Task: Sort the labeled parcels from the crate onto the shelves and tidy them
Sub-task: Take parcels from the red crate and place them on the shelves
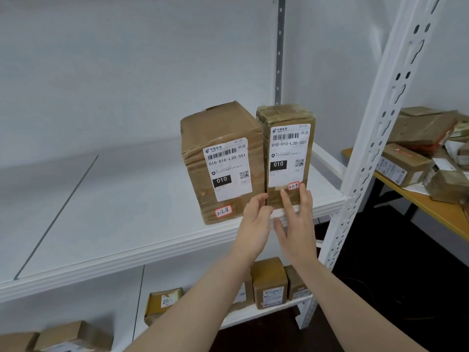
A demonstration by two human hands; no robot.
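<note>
Two brown parcels stand upright side by side on the white upper shelf point(121, 224). The wider parcel point(218, 138) carries a white 010 label and a red tag reading 3-2-8. To its right stands a narrower taped parcel point(286, 115) with a 010 label and a red tag reading 3-2-9. My left hand point(255, 224) touches the narrow parcel's lower left corner with relaxed fingers. My right hand point(295, 224) lies flat against its lower front, fingers straight. Neither hand grips it.
A white perforated upright point(375, 118) frames the shelf on the right. The lower shelf holds several small brown boxes point(270, 283). A wooden table point(441, 212) at the far right carries a pile of parcels point(418, 138). The shelf's left part lies bare.
</note>
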